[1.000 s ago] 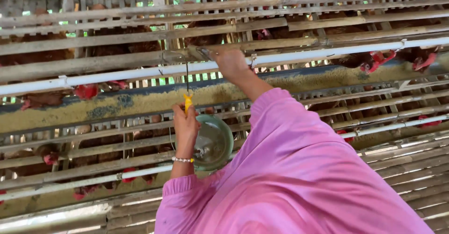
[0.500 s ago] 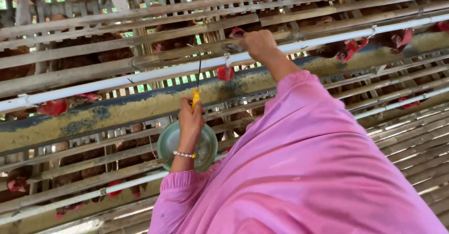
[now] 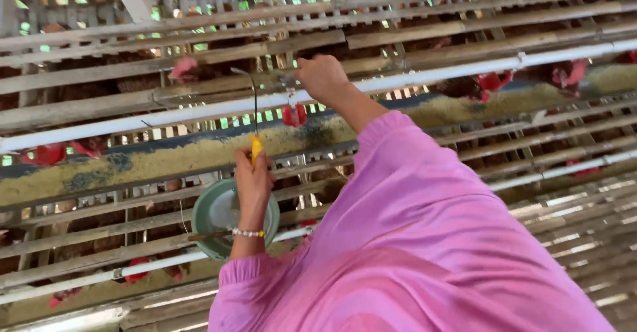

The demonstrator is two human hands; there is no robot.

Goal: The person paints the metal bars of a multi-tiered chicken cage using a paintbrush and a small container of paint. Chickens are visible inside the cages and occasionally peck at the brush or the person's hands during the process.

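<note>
Right grip on white pipe, shifted leftward; left grip unchanged

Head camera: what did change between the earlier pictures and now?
The view slid along the cage row. The right hand stays raised at the white pipe. The left hand keeps the yellow-handled tool before the green bowl. Nothing was taken or released.

Poultry house: tiered bamboo cages, hens, feed trough, water pipe.
</note>
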